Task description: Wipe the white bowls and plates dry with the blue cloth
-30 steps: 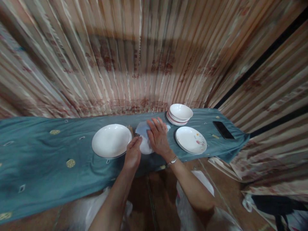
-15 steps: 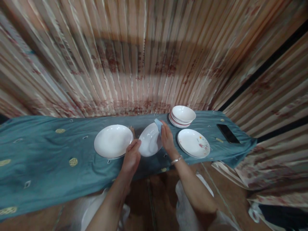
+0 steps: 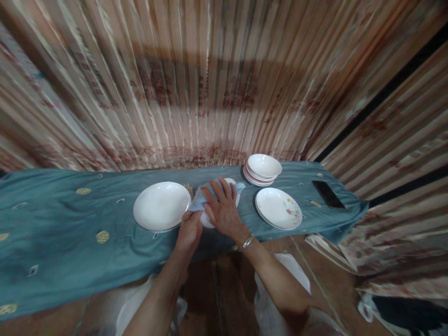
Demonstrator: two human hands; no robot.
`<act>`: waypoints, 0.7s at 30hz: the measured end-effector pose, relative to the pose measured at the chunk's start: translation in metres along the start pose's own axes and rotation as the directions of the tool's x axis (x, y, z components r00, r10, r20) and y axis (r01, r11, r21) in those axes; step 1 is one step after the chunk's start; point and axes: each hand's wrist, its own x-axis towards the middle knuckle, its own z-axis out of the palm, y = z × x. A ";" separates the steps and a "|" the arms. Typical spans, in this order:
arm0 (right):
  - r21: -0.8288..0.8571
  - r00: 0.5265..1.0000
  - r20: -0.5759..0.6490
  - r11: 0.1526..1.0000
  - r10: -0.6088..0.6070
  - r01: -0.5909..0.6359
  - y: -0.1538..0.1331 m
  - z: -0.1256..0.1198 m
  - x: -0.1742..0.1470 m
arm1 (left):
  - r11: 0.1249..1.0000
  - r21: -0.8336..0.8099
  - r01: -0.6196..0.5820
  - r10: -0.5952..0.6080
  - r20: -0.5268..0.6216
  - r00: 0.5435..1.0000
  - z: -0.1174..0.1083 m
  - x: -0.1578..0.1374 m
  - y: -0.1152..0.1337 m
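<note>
Near the frame's centre, you are steadying a white bowl [image 3: 206, 221] under a blue cloth [image 3: 199, 199].
Your left hand [image 3: 190, 228] is gripping its left rim; your right hand [image 3: 224, 212] is lying wide over the cloth. If that grip is slackening, you are risking a slipping bowl.

The left hand [image 3: 190, 229] held a white bowl [image 3: 207, 221]. The right hand [image 3: 224, 212] lay across a pale-blue cloth [image 3: 199, 199] over it.

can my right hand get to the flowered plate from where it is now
Likely yes: mostly tablecloth shows between the right hand and the flowered plate, though that hand is on the blue cloth.
</note>
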 end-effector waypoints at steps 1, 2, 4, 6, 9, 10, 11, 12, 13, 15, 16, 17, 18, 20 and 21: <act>0.009 1.000 -0.006 1.000 0.010 -0.010 0.003 0.000 0.000 | 1.000 -0.017 -0.002 0.002 0.006 1.000 0.000 0.000 0.001; 0.024 0.999 -0.018 0.999 0.027 -0.027 0.007 -0.001 0.001 | 0.999 -0.033 -0.002 0.003 0.015 1.000 0.001 -0.001 0.002; 0.073 0.995 -0.063 0.995 0.077 -0.072 0.017 0.000 0.002 | 0.999 -0.047 0.003 -0.001 0.031 1.000 0.003 -0.002 0.006; 0.148 0.985 -0.115 0.983 0.130 -0.112 0.029 0.003 0.003 | 0.999 -0.045 0.003 -0.002 0.028 1.000 0.005 -0.003 0.009; 0.299 0.959 -0.171 0.939 0.227 -0.169 0.047 0.016 0.001 | 0.999 -0.035 0.006 -0.006 0.012 1.000 0.004 -0.004 0.012; 0.358 0.946 -0.175 0.912 0.274 -0.198 0.053 0.022 -0.001 | 0.999 -0.032 0.011 -0.011 0.012 1.000 0.004 -0.004 0.012; 0.424 0.925 -0.175 0.874 0.337 -0.238 0.057 0.027 -0.004 | 0.999 -0.031 0.016 -0.016 0.012 1.000 0.003 -0.005 0.013; 0.490 0.901 -0.161 0.825 0.404 -0.282 0.061 0.033 -0.008 | 0.999 -0.034 0.024 -0.024 0.009 1.000 0.002 -0.005 0.013; 0.550 0.875 -0.133 0.769 0.466 -0.326 0.064 0.039 -0.013 | 0.999 -0.041 0.034 -0.034 -0.001 0.999 0.002 -0.005 0.013; 0.646 0.821 -0.072 0.654 0.566 -0.394 0.067 0.048 -0.022 | 0.997 -0.062 0.047 -0.050 -0.036 0.998 0.000 -0.004 0.014; 0.679 0.800 -0.046 0.606 0.598 -0.415 0.067 0.051 -0.027 | 0.996 -0.072 0.050 -0.053 -0.048 0.997 -0.001 -0.004 0.014; 0.698 0.785 -0.027 0.574 0.619 -0.428 0.068 0.054 -0.031 | 0.996 -0.080 0.049 -0.053 -0.051 0.997 -0.002 -0.004 0.014; 0.719 0.771 -0.008 0.540 0.636 -0.438 0.068 0.055 -0.034 | 0.995 -0.086 0.044 -0.048 -0.050 0.998 -0.003 -0.003 0.014; 0.759 0.746 0.027 0.472 0.666 -0.448 0.071 0.057 -0.036 | 0.996 -0.084 0.031 -0.033 -0.024 0.999 -0.006 -0.001 0.012; 0.786 0.729 0.048 0.425 0.682 -0.449 0.073 0.057 -0.036 | 0.996 -0.081 0.026 -0.027 -0.006 1.000 -0.007 -0.001 0.010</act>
